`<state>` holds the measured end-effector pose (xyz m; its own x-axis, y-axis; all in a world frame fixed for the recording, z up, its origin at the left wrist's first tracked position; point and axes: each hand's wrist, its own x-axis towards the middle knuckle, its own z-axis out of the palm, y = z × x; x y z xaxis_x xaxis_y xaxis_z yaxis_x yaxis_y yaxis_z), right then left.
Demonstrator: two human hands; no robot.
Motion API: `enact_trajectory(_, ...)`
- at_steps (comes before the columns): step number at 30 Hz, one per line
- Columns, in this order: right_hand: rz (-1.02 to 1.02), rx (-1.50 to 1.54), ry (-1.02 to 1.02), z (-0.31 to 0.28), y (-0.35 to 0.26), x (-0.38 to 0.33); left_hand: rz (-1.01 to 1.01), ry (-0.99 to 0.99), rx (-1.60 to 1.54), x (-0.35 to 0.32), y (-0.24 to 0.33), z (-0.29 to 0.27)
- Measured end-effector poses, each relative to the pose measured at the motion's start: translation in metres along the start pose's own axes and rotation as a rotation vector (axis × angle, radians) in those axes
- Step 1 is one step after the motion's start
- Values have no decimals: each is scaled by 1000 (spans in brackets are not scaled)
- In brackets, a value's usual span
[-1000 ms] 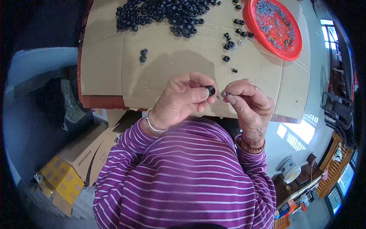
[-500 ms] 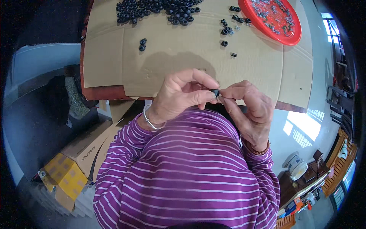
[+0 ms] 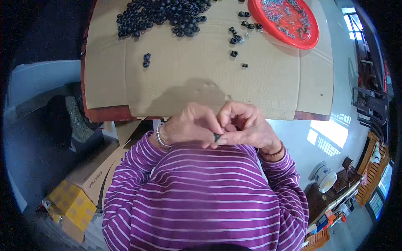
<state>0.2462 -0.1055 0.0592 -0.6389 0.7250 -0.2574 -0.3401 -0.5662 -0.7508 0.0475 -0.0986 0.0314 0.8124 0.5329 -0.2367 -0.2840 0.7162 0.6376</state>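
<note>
Close in front of my chest, just off the table's near edge, both hands meet over one small black round piece (image 3: 217, 137). My left hand (image 3: 190, 125) pinches it from the left between thumb and fingers. The thumb of my right hand (image 3: 247, 127) presses on its right side, with the fingers curled above. Most of the piece is covered by fingertips, so I cannot tell whether a smaller part sits in it. A heap of similar black pieces (image 3: 161, 16) lies at the far left of the cardboard. Two more black pieces (image 3: 146, 61) lie apart, nearer me.
The cardboard sheet (image 3: 188, 54) covers the table. At its far right stands a red plate (image 3: 308, 44) with many tiny silvery parts. Loose black pieces (image 3: 234, 53) are scattered left of the plate. Cardboard boxes (image 3: 75, 201) stand on the floor at the left.
Both hands have moved toward my body and a little left, bringing the black piece off the table's edge. My right hand has closed in on the piece. The view has shifted slightly.
</note>
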Motion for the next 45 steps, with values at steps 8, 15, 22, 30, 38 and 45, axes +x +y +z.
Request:
enact_trajectory(8,-552,-1201,822,-57,-1,31,185,-54,-487,22,-11,-24)
enact_trajectory(15,-522,-1350,730,-89,3,59,216,10,-458,24,-2,-38)
enact_trajectory(22,-485,-1279,605,-88,-5,68,227,17,-487,22,-1,-52)
enact_trajectory(30,-436,-381,470,-20,3,34,243,145,-460,13,11,-26)
enact_trajectory(38,-570,-432,377,3,8,5,218,173,-380,3,2,4)
enact_trajectory(45,-845,-793,319,9,7,-10,266,118,-324,0,-10,17)
